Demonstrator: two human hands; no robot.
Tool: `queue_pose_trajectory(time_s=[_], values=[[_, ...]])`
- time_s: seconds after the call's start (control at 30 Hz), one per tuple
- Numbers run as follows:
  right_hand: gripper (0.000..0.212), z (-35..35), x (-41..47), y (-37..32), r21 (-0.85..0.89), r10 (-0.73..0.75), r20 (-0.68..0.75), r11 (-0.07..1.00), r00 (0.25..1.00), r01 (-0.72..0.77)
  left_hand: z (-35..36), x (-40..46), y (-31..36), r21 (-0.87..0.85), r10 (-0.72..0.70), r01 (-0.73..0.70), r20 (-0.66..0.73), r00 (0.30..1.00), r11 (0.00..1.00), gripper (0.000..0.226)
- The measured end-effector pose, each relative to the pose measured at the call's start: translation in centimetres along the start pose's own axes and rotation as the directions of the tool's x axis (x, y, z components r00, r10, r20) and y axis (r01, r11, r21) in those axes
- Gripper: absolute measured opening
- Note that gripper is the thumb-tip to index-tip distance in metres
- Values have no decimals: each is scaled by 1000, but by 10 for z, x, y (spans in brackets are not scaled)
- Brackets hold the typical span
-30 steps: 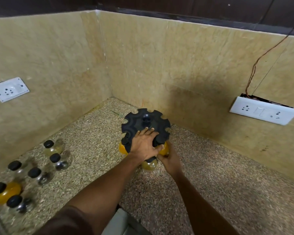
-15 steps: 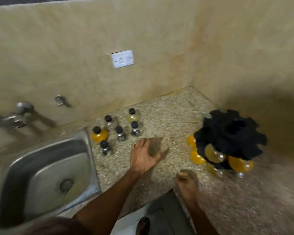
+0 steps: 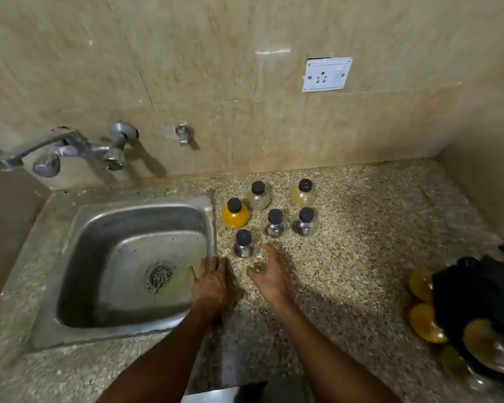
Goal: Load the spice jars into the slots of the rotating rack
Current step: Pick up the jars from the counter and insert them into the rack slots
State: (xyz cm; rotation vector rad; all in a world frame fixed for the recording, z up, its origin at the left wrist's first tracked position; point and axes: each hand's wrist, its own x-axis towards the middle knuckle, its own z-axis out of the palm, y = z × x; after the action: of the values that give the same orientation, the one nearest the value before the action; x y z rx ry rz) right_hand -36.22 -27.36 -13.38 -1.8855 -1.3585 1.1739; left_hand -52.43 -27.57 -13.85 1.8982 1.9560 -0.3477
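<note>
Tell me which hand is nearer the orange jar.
Left. The left hand lies flat at the sink's edge, below the orange jar. The right hand reaches in farther right, below the clear jars.

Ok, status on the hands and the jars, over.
Both hands empty: left hand flat at the sink rim, right hand open near the clear jar. Six loose jars on the counter. Rack part-loaded at right. Nothing in the way.
</note>
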Motion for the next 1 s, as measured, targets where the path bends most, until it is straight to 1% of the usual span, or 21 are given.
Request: queue_pose_trajectory(time_s=[0.07,0.13,0.2,0.27,0.37,0.43,0.5,0.53,0.57,0.6,0.67,0.7,0.8,0.87,0.9,1.0], values=[[97,6,16,-8,-29,-31,5,999,1000,31,0,5,1,59,-12,9,41,999,998,116],[103,12,30,-14,-74,-42,29,996,999,45,-1,6,3,73,-5,1,50,999,997,115],[105,21,42,-20,-156,-61,30,986,998,65,-3,6,0,86,-8,2,69,998,996,114],[97,29,48,-19,-202,-90,0,975,996,88,-2,7,-1,109,-14,4,92,996,994,113],[82,30,48,-16,-163,-124,-44,980,991,115,-2,10,-1,104,-13,4,83,996,995,108],[85,24,42,-10,-89,-105,-52,991,993,100,-6,10,0,125,-5,-2,56,998,992,99],[90,8,28,2,-25,-82,-84,996,993,80,-9,6,8,137,44,-45,10,999,989,88],[90,1,21,7,5,-72,-92,997,993,73,-10,3,12,110,73,-70,-23,997,991,91],[90,-12,12,17,43,-53,-108,997,993,58,-11,-4,26,68,121,-117,-54,991,991,100],[90,-28,0,25,79,-32,-133,996,991,43,-11,-11,42,36,187,-184,-92,978,982,107],[91,-61,-23,41,107,-4,-223,994,975,29,-5,-20,74,36,314,-313,-172,934,949,101],[92,-77,-32,48,110,7,-260,994,965,23,-4,-24,90,45,349,-347,-207,914,937,98],[92,-122,-69,77,153,56,-339,988,939,-4,-13,-47,140,86,409,-400,-214,887,912,95],[91,-147,-99,84,148,63,-377,989,924,-7,-18,-57,163,87,441,-434,-264,858,897,93],[89,-160,-114,89,147,65,-407,989,911,-4,-22,-61,176,83,463,-461,-293,836,884,90],[88,-194,-170,117,172,91,-524,985,847,0,-30,-87,223,91,535,-541,-351,768,836,69]])
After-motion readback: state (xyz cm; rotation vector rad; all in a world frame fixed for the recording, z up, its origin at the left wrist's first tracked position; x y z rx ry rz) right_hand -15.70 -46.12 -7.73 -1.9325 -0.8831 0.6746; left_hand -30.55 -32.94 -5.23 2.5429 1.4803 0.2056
